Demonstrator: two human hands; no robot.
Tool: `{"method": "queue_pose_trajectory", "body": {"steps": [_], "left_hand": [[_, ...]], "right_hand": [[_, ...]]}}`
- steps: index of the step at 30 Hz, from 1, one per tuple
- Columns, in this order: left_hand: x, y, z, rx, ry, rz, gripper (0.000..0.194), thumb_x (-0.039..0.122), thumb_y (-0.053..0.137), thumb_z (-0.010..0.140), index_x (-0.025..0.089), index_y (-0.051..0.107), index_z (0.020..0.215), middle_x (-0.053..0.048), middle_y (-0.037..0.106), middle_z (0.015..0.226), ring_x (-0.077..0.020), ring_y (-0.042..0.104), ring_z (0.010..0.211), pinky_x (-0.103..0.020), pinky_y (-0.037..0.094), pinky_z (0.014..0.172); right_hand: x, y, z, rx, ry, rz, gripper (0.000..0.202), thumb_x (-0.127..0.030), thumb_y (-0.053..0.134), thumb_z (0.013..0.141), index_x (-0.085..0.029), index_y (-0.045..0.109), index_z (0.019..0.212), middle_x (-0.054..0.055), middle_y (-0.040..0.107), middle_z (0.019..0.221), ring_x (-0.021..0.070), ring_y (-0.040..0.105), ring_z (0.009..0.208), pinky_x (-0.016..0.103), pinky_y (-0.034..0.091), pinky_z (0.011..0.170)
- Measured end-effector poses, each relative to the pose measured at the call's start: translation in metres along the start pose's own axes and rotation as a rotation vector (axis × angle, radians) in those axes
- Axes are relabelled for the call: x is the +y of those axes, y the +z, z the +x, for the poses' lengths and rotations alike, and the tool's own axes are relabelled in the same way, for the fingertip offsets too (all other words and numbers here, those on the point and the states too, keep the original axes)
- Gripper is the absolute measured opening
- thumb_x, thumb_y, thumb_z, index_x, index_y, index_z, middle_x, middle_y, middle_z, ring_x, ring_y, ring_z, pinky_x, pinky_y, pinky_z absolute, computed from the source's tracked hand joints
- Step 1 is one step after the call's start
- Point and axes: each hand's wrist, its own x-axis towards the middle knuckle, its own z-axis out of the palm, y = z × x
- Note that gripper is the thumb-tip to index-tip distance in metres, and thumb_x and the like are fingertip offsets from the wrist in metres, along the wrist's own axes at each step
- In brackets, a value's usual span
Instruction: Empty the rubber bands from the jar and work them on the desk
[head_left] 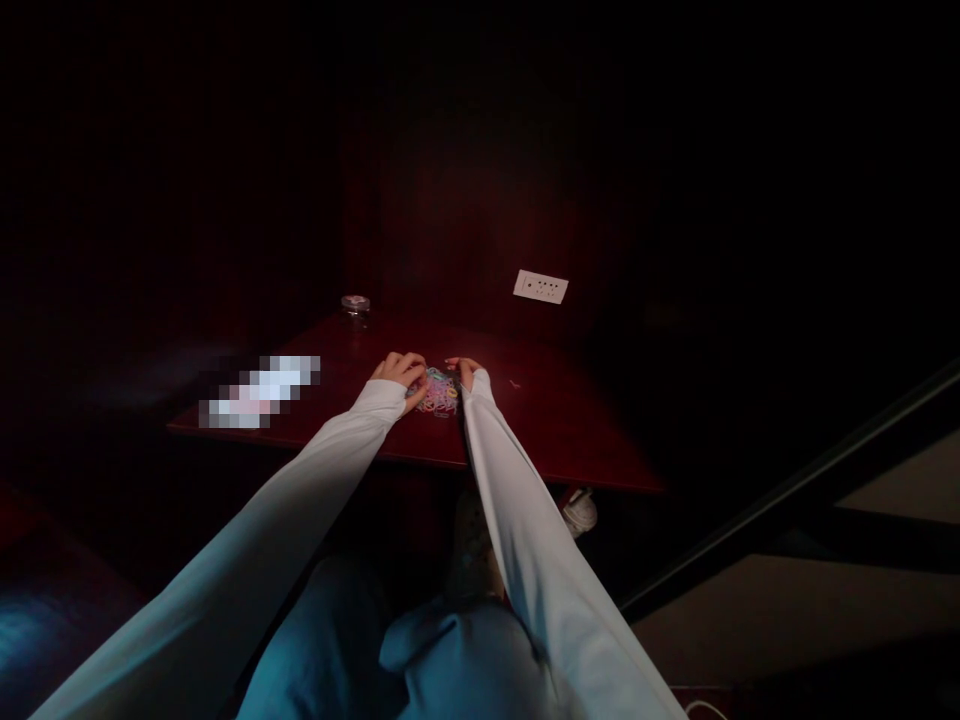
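A small heap of thin, pastel loops that look like little elastic bands (437, 391) lies on the dark red table, pink, purple, yellow and pale blue among them. From the left, my left hand (403, 374) bends its fingers at the heap's edge, thumb lower and apart from them; no held band can be made out. My right hand (468, 371) is at the heap's right side, its fingers reaching leftward above the bands with a gap to the thumb. Its palm is turned away, partly hidden by the white sleeve.
A clear round jar (355, 308) stands at the table's back left. A blurred-out bright rectangle (262, 392) lies on the left. One small pinkish piece (514, 384) rests right of my right hand. A white socket plate (541, 287) is on the wall behind the table (570, 440).
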Motion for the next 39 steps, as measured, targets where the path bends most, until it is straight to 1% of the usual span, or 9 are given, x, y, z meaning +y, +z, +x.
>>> {"method": "queue_pose_trajectory", "body": {"steps": [3, 7, 11, 18, 23, 27, 31, 34, 39], "left_hand": [[-0.003, 0.003, -0.001, 0.009, -0.011, 0.016, 0.008, 0.03, 0.065, 0.084, 0.023, 0.067, 0.086, -0.007, 0.064, 0.125, -0.0294, 0.05, 0.106, -0.045, 0.047, 0.089], [-0.006, 0.007, -0.001, 0.007, -0.033, 0.032, 0.011, 0.032, 0.067, 0.082, 0.023, 0.067, 0.088, -0.008, 0.062, 0.126, -0.0301, 0.051, 0.108, -0.045, 0.048, 0.089], [-0.009, 0.009, 0.001, -0.019, -0.028, 0.033, 0.011, 0.032, 0.066, 0.084, 0.023, 0.067, 0.089, -0.009, 0.062, 0.127, -0.0303, 0.051, 0.108, -0.045, 0.048, 0.088], [-0.012, 0.011, 0.002, -0.01, -0.001, 0.027, 0.01, 0.028, 0.059, 0.091, 0.024, 0.068, 0.094, -0.008, 0.063, 0.128, -0.0293, 0.051, 0.108, -0.044, 0.048, 0.088], [-0.01, 0.01, 0.002, -0.003, -0.044, 0.042, 0.013, 0.027, 0.055, 0.093, 0.023, 0.067, 0.096, -0.009, 0.064, 0.125, -0.0291, 0.051, 0.106, -0.043, 0.047, 0.088], [-0.008, 0.006, 0.001, -0.011, -0.079, 0.048, 0.016, 0.03, 0.056, 0.091, 0.022, 0.066, 0.1, -0.009, 0.064, 0.119, -0.0295, 0.051, 0.105, -0.043, 0.047, 0.089], [-0.008, 0.005, 0.0, -0.016, -0.104, 0.038, 0.024, 0.034, 0.059, 0.088, 0.024, 0.066, 0.109, -0.009, 0.062, 0.125, -0.0304, 0.052, 0.108, -0.043, 0.046, 0.09], [-0.009, 0.007, 0.0, -0.027, -0.081, 0.024, 0.02, 0.033, 0.061, 0.087, 0.025, 0.069, 0.103, -0.008, 0.063, 0.127, -0.0309, 0.051, 0.109, -0.045, 0.046, 0.09], [-0.011, 0.007, 0.001, -0.036, -0.077, 0.023, 0.016, 0.03, 0.059, 0.088, 0.025, 0.07, 0.099, -0.008, 0.066, 0.123, -0.0305, 0.051, 0.107, -0.045, 0.047, 0.088]], "right_hand": [[0.0, 0.0, -0.004, -0.011, -0.002, -0.01, 0.026, -0.026, 0.051, 0.085, -0.018, 0.072, 0.071, 0.002, 0.07, 0.072, 0.0143, 0.065, 0.071, 0.024, 0.05, 0.071], [-0.001, 0.001, -0.005, -0.021, 0.01, -0.009, 0.026, -0.028, 0.053, 0.086, -0.018, 0.072, 0.071, 0.001, 0.068, 0.067, 0.0137, 0.063, 0.067, 0.023, 0.049, 0.068], [-0.002, 0.002, -0.006, -0.044, 0.016, -0.007, 0.026, -0.025, 0.053, 0.086, -0.018, 0.072, 0.07, 0.0, 0.067, 0.065, 0.0136, 0.063, 0.066, 0.024, 0.049, 0.07], [-0.004, 0.001, -0.009, -0.09, 0.014, -0.036, 0.026, -0.024, 0.052, 0.087, -0.017, 0.072, 0.072, 0.0, 0.067, 0.067, 0.0131, 0.062, 0.067, 0.024, 0.049, 0.071], [-0.003, 0.001, -0.01, -0.085, 0.015, -0.054, 0.025, -0.029, 0.055, 0.087, -0.018, 0.073, 0.073, 0.0, 0.067, 0.069, 0.0131, 0.062, 0.069, 0.023, 0.05, 0.07], [-0.003, 0.002, -0.01, -0.089, 0.012, -0.06, 0.027, -0.032, 0.055, 0.088, -0.018, 0.072, 0.072, 0.0, 0.068, 0.069, 0.0134, 0.063, 0.069, 0.024, 0.051, 0.071], [-0.003, 0.002, -0.01, -0.084, 0.028, -0.085, 0.029, -0.033, 0.054, 0.089, -0.018, 0.074, 0.073, 0.001, 0.067, 0.069, 0.013, 0.061, 0.065, 0.023, 0.05, 0.066], [-0.002, 0.002, -0.01, -0.089, 0.037, -0.09, 0.029, -0.033, 0.054, 0.089, -0.019, 0.075, 0.075, 0.0, 0.067, 0.068, 0.0122, 0.059, 0.061, 0.022, 0.049, 0.059], [-0.001, 0.002, -0.012, -0.104, 0.035, -0.064, 0.029, -0.032, 0.054, 0.09, -0.019, 0.075, 0.075, -0.001, 0.065, 0.068, 0.0112, 0.058, 0.062, 0.021, 0.048, 0.06]]}}
